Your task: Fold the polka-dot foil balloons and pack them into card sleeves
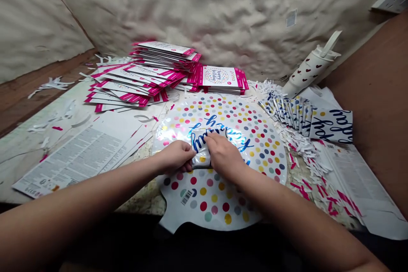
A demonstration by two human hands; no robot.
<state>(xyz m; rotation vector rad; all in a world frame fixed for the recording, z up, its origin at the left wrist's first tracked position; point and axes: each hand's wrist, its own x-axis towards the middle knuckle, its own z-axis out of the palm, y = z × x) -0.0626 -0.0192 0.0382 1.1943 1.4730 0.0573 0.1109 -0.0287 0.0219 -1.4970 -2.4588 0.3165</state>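
Note:
A flat round foil balloon (219, 197) with coloured dots and blue lettering lies in front of me, a neck-like tab and a barcode at its near edge. On its middle rests a small folded foil balloon (201, 160) with the same dots and lettering. My left hand (178, 156) pinches the left edge of this folded balloon between thumb and fingers. My right hand (225, 156) lies over its right side, fingers together and curled down on the foil; its fingertips are partly hidden.
Pink-and-white printed packets (143, 78) are piled at the back. Several folded foil balloons (296, 114) stand in a row at right, near a white cup with hearts (310, 70). Printed sheets (73, 157) lie at left. Paper scraps (314, 165) litter the right side.

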